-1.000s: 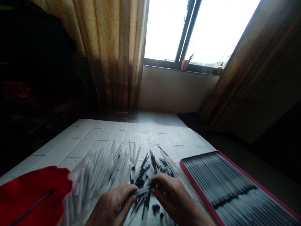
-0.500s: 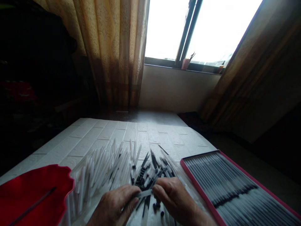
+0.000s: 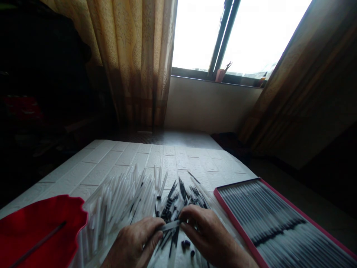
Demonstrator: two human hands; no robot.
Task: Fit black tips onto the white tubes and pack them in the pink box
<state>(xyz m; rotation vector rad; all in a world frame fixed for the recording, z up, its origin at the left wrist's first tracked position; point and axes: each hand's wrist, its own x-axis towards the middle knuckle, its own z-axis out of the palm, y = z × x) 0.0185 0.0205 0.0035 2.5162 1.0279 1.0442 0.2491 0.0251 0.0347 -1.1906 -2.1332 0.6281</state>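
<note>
My left hand (image 3: 141,238) is closed, with thumb and fingers pinching a whitish translucent pen barrel (image 3: 170,225). At the barrel's other end, my right hand (image 3: 208,230) is closed, its thumb and forefinger on a dark piece there, mostly hidden by the fingers. Beyond the hands lies a loose heap of black pen parts (image 3: 169,204), some slender and pointed. Small black caps (image 3: 192,253) lie on the table just beside my right hand. A large pile of clear pen barrels (image 3: 117,197) spreads behind my left hand.
A red scalloped dish (image 3: 41,216) at the left holds a single pen (image 3: 39,243). To the right, a red-edged tray (image 3: 240,227) contains rows of pens. All stand on a white brick-patterned table (image 3: 178,156) before a window and curtains.
My right hand has shifted slightly up, its fingers more bent at the barrel's end. My left hand has moved a little left and still grips the barrel.
</note>
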